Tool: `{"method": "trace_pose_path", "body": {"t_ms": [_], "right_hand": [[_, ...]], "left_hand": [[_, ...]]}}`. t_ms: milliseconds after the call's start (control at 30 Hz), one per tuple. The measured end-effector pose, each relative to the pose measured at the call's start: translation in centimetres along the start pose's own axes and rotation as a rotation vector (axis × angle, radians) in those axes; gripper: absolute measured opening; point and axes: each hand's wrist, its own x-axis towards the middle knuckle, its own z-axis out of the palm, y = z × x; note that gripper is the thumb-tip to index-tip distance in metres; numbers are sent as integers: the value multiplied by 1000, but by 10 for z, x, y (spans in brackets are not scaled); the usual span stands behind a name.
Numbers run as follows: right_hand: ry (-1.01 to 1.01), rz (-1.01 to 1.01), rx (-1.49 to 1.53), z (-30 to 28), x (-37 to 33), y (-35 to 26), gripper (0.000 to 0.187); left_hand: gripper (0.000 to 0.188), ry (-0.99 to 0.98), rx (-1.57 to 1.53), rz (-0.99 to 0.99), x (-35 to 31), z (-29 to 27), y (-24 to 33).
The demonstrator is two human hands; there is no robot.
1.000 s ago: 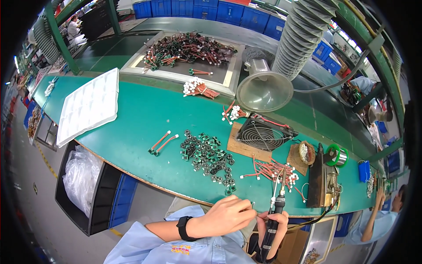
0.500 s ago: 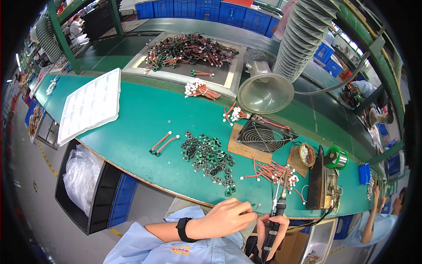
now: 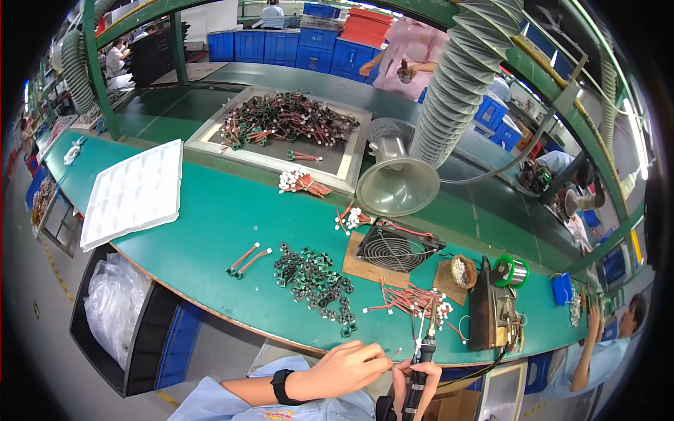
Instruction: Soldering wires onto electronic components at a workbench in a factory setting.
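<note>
Near the table's front edge, my left hand point(image 3: 349, 368), with a black band at its wrist, has its fingers pinched together. The tip of a small, thin piece point(image 3: 397, 352) shows beside its fingertips, but most of it is hidden. Close by on the right, my right hand point(image 3: 430, 374) is closed round a soldering iron point(image 3: 419, 382) with a black handle, its metal tip pointing up and away from me. Beyond that tip lies a heap of red wires with white connectors point(image 3: 414, 298). Several small green and black circuit boards point(image 3: 312, 277) are spread further left.
Two wired boards point(image 3: 249, 259) lie apart at left, near a white compartment tray point(image 3: 133, 193). A fan point(image 3: 397, 248), a funnel-shaped exhaust hood point(image 3: 398, 186), a solder spool point(image 3: 510, 271) and a metal soldering unit point(image 3: 491, 309) stand beyond. A framed tray point(image 3: 207, 144) holds many wired boards.
The whole view has shifted, so the table sits lower and further left in it. A person in pink now shows at the back. Both hands keep their grips, close together.
</note>
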Motion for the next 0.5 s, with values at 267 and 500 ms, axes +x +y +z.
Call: {"method": "trace_pose_path", "body": {"t_ms": [267, 500], "right_hand": [[26, 46, 144, 11, 3, -11, 40], [113, 40, 210, 14, 3, -11, 39]], "left_hand": [[17, 32, -60, -15, -4, -6, -5], [19, 13, -481, -273, -2, -14, 0]]}}
